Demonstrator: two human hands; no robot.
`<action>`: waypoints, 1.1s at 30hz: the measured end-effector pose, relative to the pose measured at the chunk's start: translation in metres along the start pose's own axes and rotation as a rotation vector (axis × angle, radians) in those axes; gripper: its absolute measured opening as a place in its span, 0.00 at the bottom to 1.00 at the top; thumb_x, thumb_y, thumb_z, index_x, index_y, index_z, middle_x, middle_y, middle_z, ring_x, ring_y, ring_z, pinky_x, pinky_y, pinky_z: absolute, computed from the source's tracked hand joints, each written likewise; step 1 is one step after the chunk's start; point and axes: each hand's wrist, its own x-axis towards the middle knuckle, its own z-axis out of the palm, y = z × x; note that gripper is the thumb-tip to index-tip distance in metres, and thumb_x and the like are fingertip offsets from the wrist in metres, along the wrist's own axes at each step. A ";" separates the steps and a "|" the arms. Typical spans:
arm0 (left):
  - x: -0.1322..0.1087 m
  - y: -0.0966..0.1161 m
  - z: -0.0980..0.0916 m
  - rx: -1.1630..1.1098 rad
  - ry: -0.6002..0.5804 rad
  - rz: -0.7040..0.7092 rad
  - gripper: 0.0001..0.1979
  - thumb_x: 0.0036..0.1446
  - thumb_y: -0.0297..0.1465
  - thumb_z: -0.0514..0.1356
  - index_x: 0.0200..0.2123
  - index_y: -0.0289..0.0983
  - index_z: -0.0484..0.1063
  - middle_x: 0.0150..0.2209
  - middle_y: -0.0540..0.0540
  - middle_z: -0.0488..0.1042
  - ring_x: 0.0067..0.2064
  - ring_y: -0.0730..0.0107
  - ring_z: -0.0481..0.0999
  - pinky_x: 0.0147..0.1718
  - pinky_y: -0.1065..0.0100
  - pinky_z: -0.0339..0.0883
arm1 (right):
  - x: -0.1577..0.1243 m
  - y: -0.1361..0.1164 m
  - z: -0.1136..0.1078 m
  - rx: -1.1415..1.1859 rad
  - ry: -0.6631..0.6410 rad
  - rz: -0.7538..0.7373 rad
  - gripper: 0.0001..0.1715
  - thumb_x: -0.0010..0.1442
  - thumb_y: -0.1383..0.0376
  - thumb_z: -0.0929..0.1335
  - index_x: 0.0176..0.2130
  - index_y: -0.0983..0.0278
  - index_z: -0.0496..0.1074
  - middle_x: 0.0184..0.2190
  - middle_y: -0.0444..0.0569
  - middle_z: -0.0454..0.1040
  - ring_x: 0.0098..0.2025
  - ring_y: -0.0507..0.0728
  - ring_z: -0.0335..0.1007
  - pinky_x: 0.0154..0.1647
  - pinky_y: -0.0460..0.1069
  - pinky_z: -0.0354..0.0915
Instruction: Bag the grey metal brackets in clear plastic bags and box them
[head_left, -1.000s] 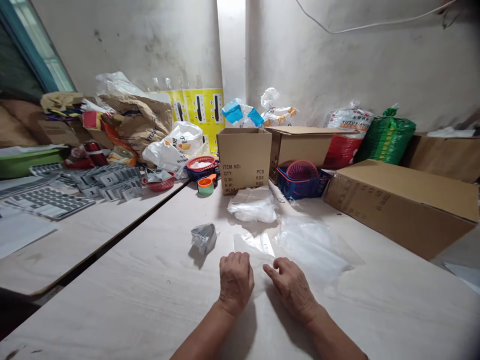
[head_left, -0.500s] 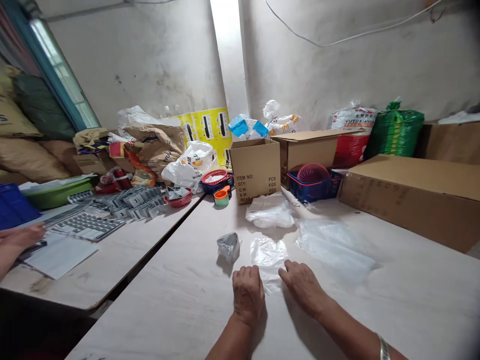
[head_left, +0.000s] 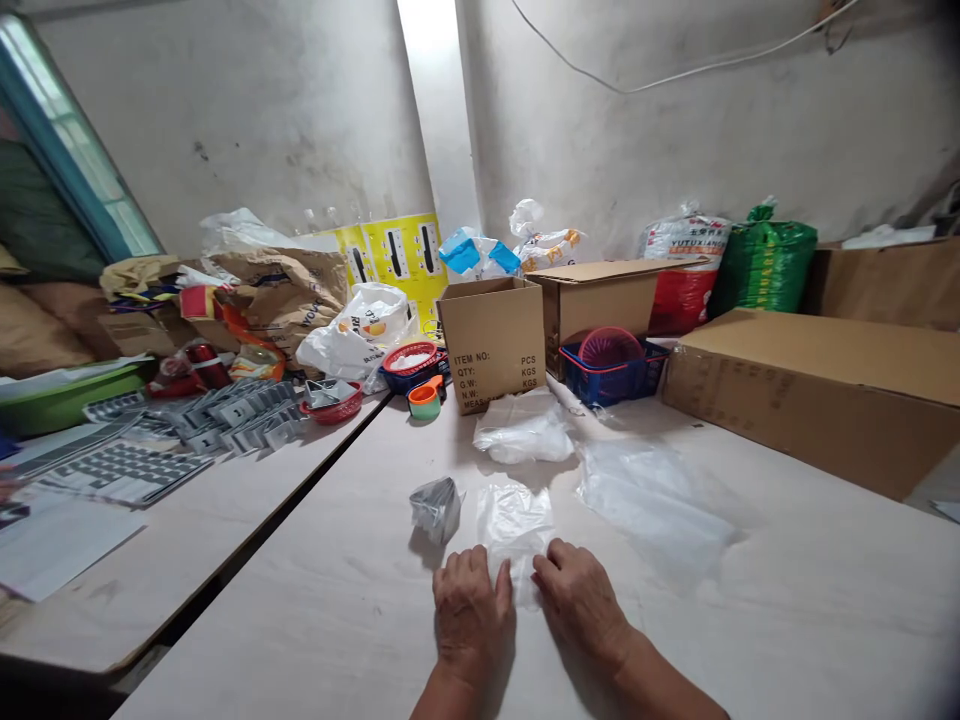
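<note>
A clear plastic bag (head_left: 516,530) lies flat on the pale wooden table (head_left: 675,640), between my two hands. My left hand (head_left: 471,615) rests against its left edge, and my right hand (head_left: 580,600) touches its right edge with the fingertips. Whether either hand grips it, I cannot tell. Just beyond my left hand sits a crumpled silver packet (head_left: 436,510). To the right lies a larger sheet of clear plastic (head_left: 652,505), and a bunched clear plastic bundle (head_left: 523,428) lies further back.
A co-worker's hand (head_left: 7,484) shows at the far left edge, by a neighbouring table (head_left: 150,590) with printed card sheets. A dark gap separates the tables. Cardboard boxes (head_left: 491,343), a large flat carton (head_left: 814,400) and a blue basket (head_left: 611,372) stand along the far side.
My hands have drawn closer together onto the edges of the clear bag. The view has swung slightly left, and the co-worker's hand has mostly left the frame.
</note>
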 end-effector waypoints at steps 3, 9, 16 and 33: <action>0.000 -0.004 0.005 -0.005 -0.001 0.032 0.05 0.56 0.27 0.53 0.28 0.37 0.68 0.27 0.45 0.70 0.34 0.60 0.69 0.34 0.61 0.57 | 0.001 0.001 0.002 0.009 0.003 0.020 0.07 0.50 0.73 0.68 0.27 0.62 0.67 0.26 0.46 0.66 0.27 0.53 0.58 0.29 0.48 0.48; 0.001 -0.010 0.010 -0.026 0.038 0.072 0.06 0.54 0.24 0.53 0.29 0.37 0.68 0.26 0.47 0.70 0.33 0.62 0.69 0.33 0.62 0.57 | -0.002 0.001 0.003 0.022 -0.045 0.069 0.08 0.48 0.74 0.67 0.27 0.61 0.67 0.26 0.46 0.66 0.27 0.53 0.57 0.28 0.48 0.46; -0.002 -0.012 0.014 -0.047 0.114 0.080 0.06 0.56 0.25 0.53 0.30 0.36 0.68 0.25 0.47 0.68 0.32 0.62 0.67 0.33 0.62 0.57 | -0.003 0.000 -0.002 0.099 -0.151 0.117 0.09 0.51 0.74 0.66 0.29 0.60 0.68 0.28 0.46 0.66 0.29 0.53 0.59 0.28 0.47 0.47; 0.009 0.025 0.019 0.050 -0.123 -0.082 0.13 0.52 0.27 0.55 0.43 0.33 0.67 0.33 0.42 0.72 0.39 0.58 0.69 0.42 0.58 0.55 | -0.001 0.012 -0.006 0.210 -0.007 0.012 0.13 0.59 0.72 0.59 0.41 0.64 0.68 0.32 0.49 0.64 0.30 0.54 0.65 0.30 0.46 0.60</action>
